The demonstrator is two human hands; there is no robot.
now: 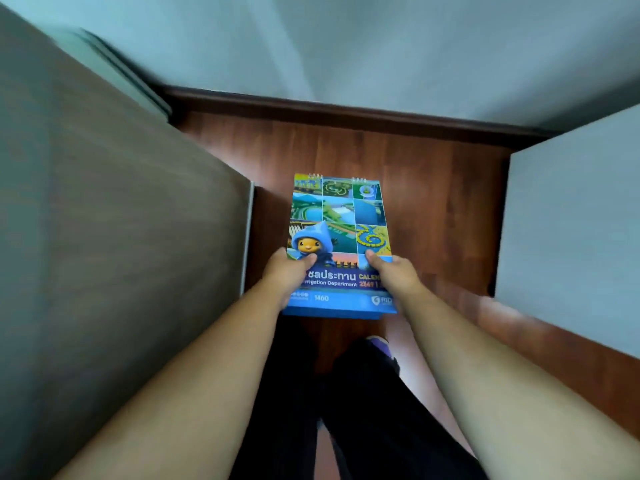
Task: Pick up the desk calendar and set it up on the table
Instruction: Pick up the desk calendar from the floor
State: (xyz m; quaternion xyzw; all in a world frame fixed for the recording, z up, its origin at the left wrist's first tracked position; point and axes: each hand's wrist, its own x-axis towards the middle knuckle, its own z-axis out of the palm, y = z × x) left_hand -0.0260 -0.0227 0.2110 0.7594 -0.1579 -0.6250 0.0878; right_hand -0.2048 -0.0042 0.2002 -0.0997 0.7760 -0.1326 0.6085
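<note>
— So, what's the big brown slab on the left?

— That's the tabletop (114, 216), I'd say, and it's where the thing should end up. A paler surface (571, 230) sits on the other side, with wooden floor (433, 188) between them.

— And the desk calendar (341, 237)?

— In the air over the floor, just beside the tabletop's edge, folded flat, cover up, spiral binding at the far end. It isn't set up yet.

— Why hold it by the near end?

— Probably to keep it level and closed while carrying. The left hand (287, 275) grips one near corner, the right hand (394, 275) the other, thumbs pressed on the cover. The fingers are clamped underneath; I can't see them.

— Next?

— My guess: swing it left, then open the base.
</note>
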